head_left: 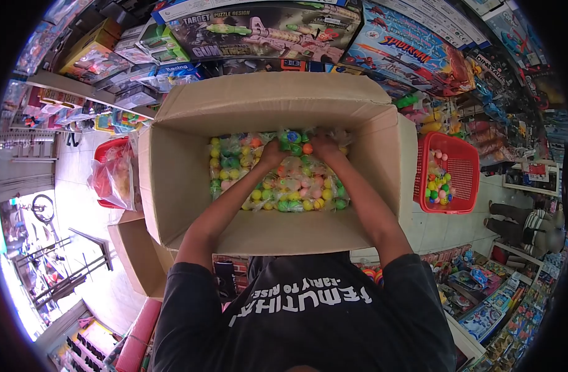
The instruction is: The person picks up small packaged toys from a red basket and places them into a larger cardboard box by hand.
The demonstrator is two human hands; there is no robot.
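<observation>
A large open cardboard box (191, 111) stands in front of me, its floor covered with clear plastic bags of small colourful balls (290, 183). Inside, toward the far wall, both my hands are on one bag of green, blue and orange balls (291, 139). My left hand (274, 152) grips the bag's left side, with the fingers partly hidden by the plastic. On the opposite side, my right hand (323, 144) is closed on the bag's right part; its fingertips are hard to see.
To the right, a red basket (463, 173) holds loose balls. Another red basket (107, 152) with plastic bags sits left, above a smaller open cardboard box (138, 254). Boxed toys (271, 31) line the far shelf. A person (525, 226) is at the far right.
</observation>
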